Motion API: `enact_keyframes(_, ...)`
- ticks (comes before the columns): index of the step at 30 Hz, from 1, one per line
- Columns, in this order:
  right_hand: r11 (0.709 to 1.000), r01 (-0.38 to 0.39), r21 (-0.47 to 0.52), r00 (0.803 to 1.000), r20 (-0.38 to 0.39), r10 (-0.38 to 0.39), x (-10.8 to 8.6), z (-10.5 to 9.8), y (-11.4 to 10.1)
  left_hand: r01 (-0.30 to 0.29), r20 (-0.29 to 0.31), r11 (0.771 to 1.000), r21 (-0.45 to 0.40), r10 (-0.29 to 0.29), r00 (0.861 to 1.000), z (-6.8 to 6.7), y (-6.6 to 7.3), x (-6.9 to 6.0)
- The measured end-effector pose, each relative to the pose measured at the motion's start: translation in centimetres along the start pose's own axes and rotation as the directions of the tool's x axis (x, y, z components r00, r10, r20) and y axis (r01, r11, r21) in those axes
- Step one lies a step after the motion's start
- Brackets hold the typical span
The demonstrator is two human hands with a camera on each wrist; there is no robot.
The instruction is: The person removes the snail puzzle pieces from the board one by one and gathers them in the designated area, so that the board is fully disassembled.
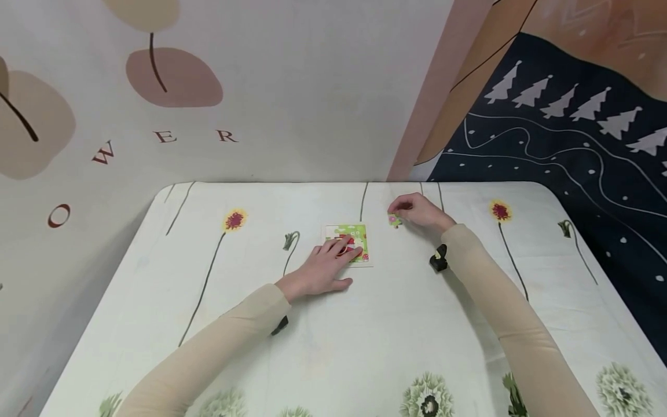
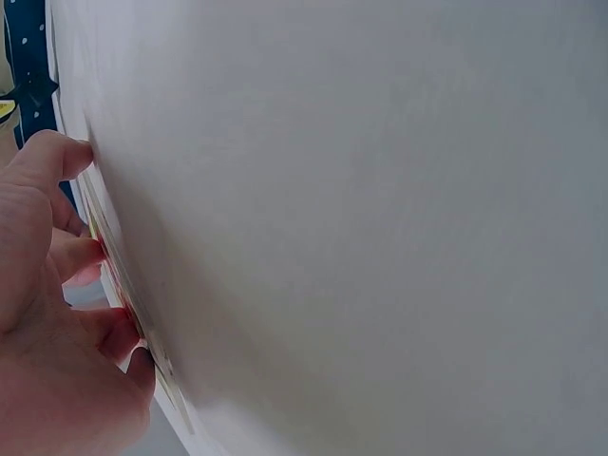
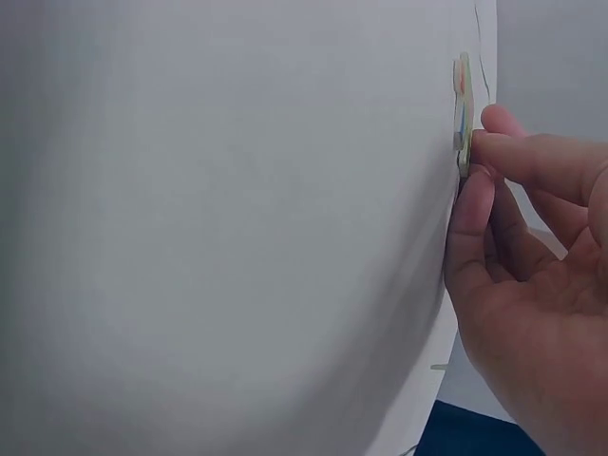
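A small square picture puzzle in green, red and white (image 1: pixel 359 243) lies on the table. Across it rests my left hand (image 1: pixel 324 267), fingers spread and the thumb out to the side; in the left wrist view the fingertips of that hand (image 2: pixel 66 275) touch the puzzle's surface. To the right of the puzzle, my right hand (image 1: pixel 419 211) has its fingertips at a green and pink puzzle piece (image 1: pixel 394 220). The right wrist view shows the right hand (image 3: pixel 532 218) pinching the edge of the piece (image 3: pixel 464 104), seen nearly edge-on.
A white cloth with printed flowers covers the table (image 1: pixel 333 336). Behind the table stands a pale wall covering (image 1: pixel 312 116) with printed letters, and at the right hangs a dark blue fabric (image 1: pixel 573 145) with white trees. Each wrist has a black strapped device.
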State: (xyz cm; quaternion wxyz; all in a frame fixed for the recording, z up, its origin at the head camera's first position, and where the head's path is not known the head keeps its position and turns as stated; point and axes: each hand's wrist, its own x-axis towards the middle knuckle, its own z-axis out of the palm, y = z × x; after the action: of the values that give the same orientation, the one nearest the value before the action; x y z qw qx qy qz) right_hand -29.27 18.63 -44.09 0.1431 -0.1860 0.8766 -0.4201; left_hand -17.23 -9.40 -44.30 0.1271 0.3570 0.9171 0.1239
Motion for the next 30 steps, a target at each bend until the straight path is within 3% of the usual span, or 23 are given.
enact_keyframes(10,0.999,-0.028,0.042,1.0,0.009,0.028,-0.1,0.1,0.2,0.01,0.007,1.0,0.001,-0.01,1.0,0.0,0.1,0.0)
enact_keyframes(21,0.999,0.008,0.037,1.0,0.007,-0.008,-0.1,-0.2,0.1,0.006,0.006,1.0,-0.01,-0.006,1.0,-0.2,0.1,-0.1)
enact_keyframes(30,0.991,0.057,0.118,0.996,0.057,-0.064,-0.1,0.4,-1.0,0.015,0.01,0.999,-0.03,-0.015,1.0,-0.1,-0.1,0.2)
